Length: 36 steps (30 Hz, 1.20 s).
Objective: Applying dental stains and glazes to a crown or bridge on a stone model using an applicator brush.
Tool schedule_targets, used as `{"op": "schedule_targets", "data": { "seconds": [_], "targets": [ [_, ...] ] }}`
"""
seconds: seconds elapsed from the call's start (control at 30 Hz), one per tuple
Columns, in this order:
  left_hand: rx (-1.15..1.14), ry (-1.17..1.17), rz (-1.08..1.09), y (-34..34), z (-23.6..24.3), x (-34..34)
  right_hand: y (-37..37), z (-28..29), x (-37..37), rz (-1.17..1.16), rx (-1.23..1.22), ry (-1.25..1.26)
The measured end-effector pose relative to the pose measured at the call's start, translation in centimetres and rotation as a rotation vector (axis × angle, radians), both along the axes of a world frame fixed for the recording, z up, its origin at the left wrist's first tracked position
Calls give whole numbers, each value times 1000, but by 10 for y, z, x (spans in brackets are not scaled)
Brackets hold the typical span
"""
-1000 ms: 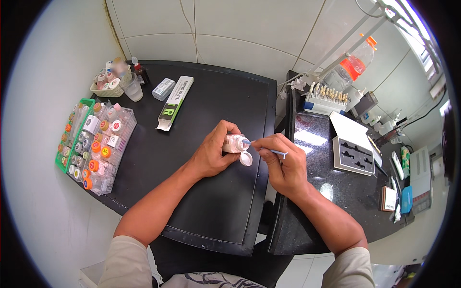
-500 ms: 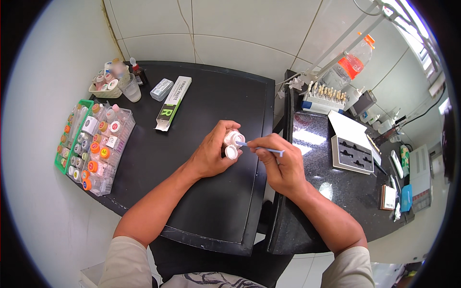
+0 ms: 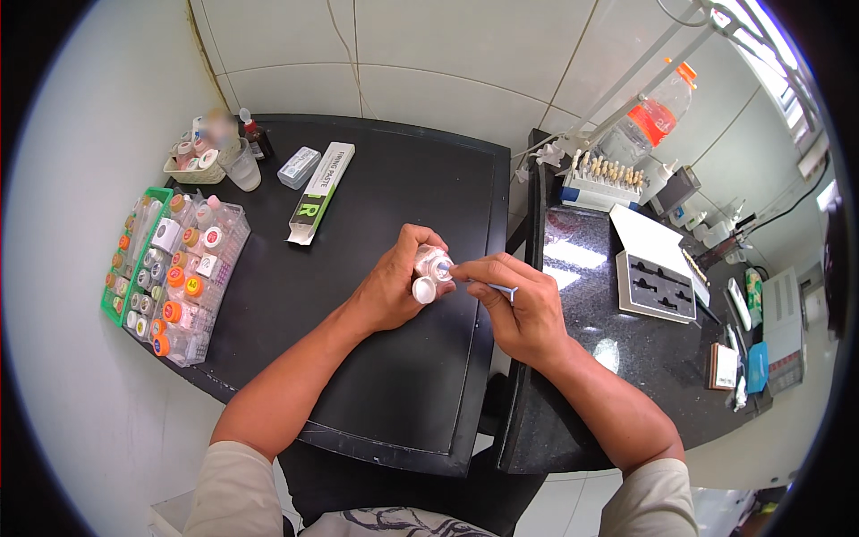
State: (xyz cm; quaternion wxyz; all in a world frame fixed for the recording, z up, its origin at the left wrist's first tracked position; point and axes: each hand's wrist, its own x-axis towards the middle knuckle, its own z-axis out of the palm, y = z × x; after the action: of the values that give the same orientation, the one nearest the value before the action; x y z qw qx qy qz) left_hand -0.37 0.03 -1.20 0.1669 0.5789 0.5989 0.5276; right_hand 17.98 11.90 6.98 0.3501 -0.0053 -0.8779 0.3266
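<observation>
My left hand [image 3: 394, 282] is closed round a small clear jar [image 3: 432, 260], held tilted above the black table [image 3: 394, 380]. The jar's white flip lid [image 3: 423, 290] hangs open on the side nearest me. In my right hand [image 3: 523, 300] a thin blue plastic stick [image 3: 503, 291] is pinched between thumb and fingers. Its tip reaches into the jar's mouth; fingers and rim partly hide it. What lies inside the jar is too small to make out.
Clear and green baskets [image 3: 234, 242] of small jars stand at left. Behind are a long carton [image 3: 322, 192], a small grey box [image 3: 299, 167] and a plastic cup [image 3: 241, 165]. On the right counter lie an open case [image 3: 658, 291] and a tooth-shade rack [image 3: 604, 186].
The blue stick's tip has gone deeper into the jar, and my right hand has moved slightly left toward it. My left hand has tilted the jar a little.
</observation>
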Motion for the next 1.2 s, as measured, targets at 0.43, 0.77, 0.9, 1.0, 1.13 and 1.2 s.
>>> {"op": "schedule_targets", "data": {
  "seconds": [0.43, 0.77, 0.9, 1.0, 1.13, 1.2],
  "targets": [
    [-9, 69, -20, -5, 9, 0, 0, 2, 3, 16, 38, -45],
    [-42, -74, 63, -3, 6, 3, 0, 4, 4, 34, 43, -21],
    [-38, -91, 56, -3, 12, 6, 0, 3, 4, 16, -4, -44],
    [-73, -64, 49, -5, 12, 4, 1, 1, 3, 0, 21, -111],
    [-104, 10, 55, -4, 12, 1, 2, 0, 3, -13, -23, -82],
    [-135, 34, 56, -4, 11, 1, 2, -1, 4, -16, -37, -157]
  ]
}}
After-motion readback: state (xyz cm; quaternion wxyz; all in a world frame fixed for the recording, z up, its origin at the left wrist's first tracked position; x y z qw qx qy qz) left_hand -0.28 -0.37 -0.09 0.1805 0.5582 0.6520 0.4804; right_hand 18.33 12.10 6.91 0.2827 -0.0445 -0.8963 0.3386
